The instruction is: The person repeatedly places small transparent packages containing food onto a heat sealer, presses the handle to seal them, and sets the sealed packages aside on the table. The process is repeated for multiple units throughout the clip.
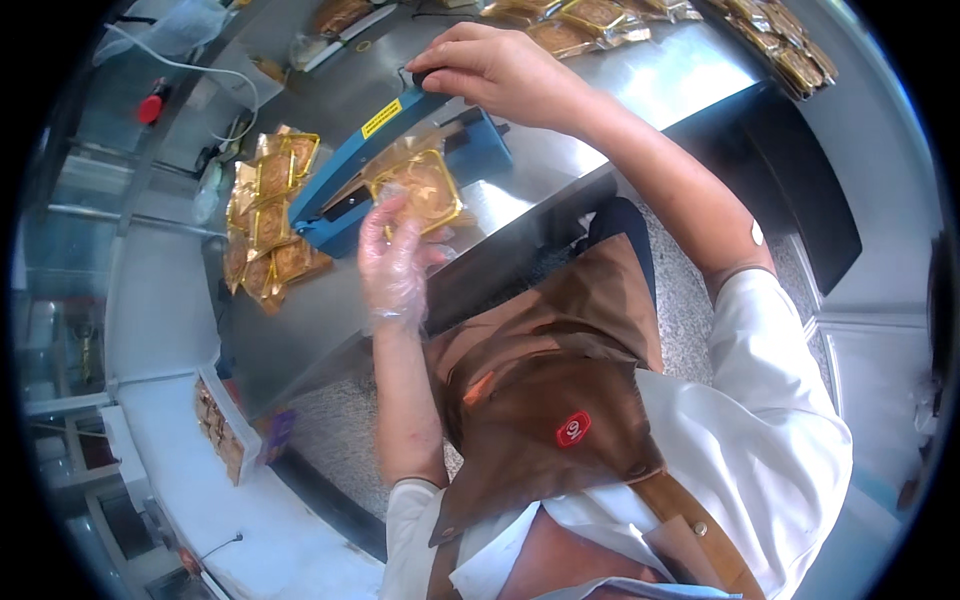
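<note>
A clear plastic glove covers my left hand [398,255], which grips a mooncake [425,190] in a gold tray and clear wrapper. The bag's far end reaches toward the jaw of a blue hand-lever bag sealer [345,165]; whether it lies between the jaws is hard to make out. My right hand [478,68], bare, is closed round the black knob at the far end of the sealer's arm. The arm is raised at an angle above the base. Left of the sealer lies a pile of wrapped mooncakes [270,215] in gold trays.
The steel table [330,345] has its near edge at my waist. More wrapped mooncakes [585,25] lie at the back, with another stack [780,45] at far right. A knife [350,38] rests at the back left. At lower left, a tray of brown pieces [222,430] stands by a white counter [230,525].
</note>
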`<state>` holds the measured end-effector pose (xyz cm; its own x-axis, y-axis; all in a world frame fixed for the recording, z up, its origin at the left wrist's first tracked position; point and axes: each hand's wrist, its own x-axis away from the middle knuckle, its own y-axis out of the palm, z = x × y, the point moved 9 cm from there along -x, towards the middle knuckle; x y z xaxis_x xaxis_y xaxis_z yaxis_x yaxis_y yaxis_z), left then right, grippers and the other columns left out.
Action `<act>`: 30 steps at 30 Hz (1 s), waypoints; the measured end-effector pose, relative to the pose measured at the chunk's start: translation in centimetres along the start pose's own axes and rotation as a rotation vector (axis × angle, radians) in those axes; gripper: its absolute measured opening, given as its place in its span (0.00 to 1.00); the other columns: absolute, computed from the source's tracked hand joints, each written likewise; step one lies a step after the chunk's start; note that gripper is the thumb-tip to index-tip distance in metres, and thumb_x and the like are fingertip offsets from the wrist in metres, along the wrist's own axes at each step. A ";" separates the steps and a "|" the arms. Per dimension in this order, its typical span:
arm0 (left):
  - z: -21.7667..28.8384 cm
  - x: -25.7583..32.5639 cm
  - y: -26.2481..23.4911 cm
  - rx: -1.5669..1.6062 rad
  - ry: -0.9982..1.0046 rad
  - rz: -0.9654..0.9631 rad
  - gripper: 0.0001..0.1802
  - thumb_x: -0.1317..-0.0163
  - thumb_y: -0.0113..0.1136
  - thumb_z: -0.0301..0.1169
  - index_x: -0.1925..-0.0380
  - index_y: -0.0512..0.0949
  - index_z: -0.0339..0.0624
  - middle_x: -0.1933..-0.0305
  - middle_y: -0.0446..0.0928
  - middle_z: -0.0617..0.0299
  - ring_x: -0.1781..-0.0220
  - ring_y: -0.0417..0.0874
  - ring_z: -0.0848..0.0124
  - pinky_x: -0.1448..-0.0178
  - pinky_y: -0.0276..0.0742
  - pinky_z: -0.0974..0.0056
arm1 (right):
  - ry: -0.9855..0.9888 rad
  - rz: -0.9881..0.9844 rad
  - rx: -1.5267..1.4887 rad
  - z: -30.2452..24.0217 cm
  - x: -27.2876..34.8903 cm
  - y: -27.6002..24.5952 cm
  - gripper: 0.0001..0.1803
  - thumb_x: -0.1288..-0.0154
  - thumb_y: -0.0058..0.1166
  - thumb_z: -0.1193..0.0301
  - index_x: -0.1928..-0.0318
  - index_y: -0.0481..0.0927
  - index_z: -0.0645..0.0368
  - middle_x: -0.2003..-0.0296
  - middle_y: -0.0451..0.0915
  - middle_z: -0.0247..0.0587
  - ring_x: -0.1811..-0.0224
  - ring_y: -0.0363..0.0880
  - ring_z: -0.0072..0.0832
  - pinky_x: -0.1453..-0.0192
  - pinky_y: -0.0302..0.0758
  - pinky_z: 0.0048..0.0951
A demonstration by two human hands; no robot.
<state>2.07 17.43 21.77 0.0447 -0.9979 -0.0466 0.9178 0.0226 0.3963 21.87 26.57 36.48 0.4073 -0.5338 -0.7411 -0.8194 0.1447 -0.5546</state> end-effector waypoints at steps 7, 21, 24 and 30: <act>-0.5 3.3 1.2 -0.067 0.002 0.038 0.18 0.31 0.59 0.20 0.42 0.74 0.39 0.43 0.78 0.46 0.58 0.88 0.60 0.70 0.88 0.68 | 0.417 0.004 -0.273 -1.0 8.1 -1.6 0.18 0.30 0.64 0.60 0.48 0.85 0.58 0.60 0.86 0.41 0.65 0.86 0.29 0.63 0.80 0.30; -5.5 2.7 10.4 -0.163 -0.107 -0.236 0.39 0.33 0.62 0.22 0.24 0.57 0.43 0.31 0.66 0.39 0.54 0.86 0.64 0.62 0.88 0.70 | 1.245 0.253 -0.882 7.4 24.0 -3.9 0.18 0.29 0.59 0.63 0.53 0.80 0.68 0.76 0.78 0.34 0.83 0.71 0.17 0.81 0.67 0.20; -6.2 2.4 9.6 -0.208 -0.140 -0.241 0.40 0.32 0.61 0.22 0.23 0.55 0.43 0.30 0.63 0.35 0.53 0.86 0.64 0.61 0.88 0.70 | 1.231 0.418 -0.651 14.4 25.0 -10.0 0.19 0.28 0.59 0.58 0.62 0.79 0.65 0.78 0.77 0.34 0.82 0.75 0.20 0.81 0.71 0.21; -6.9 1.8 8.7 -0.265 -0.179 -0.220 0.37 0.31 0.61 0.22 0.25 0.58 0.40 0.31 0.65 0.37 0.53 0.85 0.66 0.60 0.87 0.70 | 1.329 0.327 -0.402 24.3 23.4 -15.6 0.30 0.24 0.54 0.51 0.49 0.79 0.72 0.69 0.84 0.44 0.78 0.77 0.20 0.77 0.76 0.22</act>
<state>12.82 16.26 18.84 -0.2129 -0.9749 0.0659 0.9689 -0.2019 0.1429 53.96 32.05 18.59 -0.3095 -0.9271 0.2114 -0.9495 0.2895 -0.1209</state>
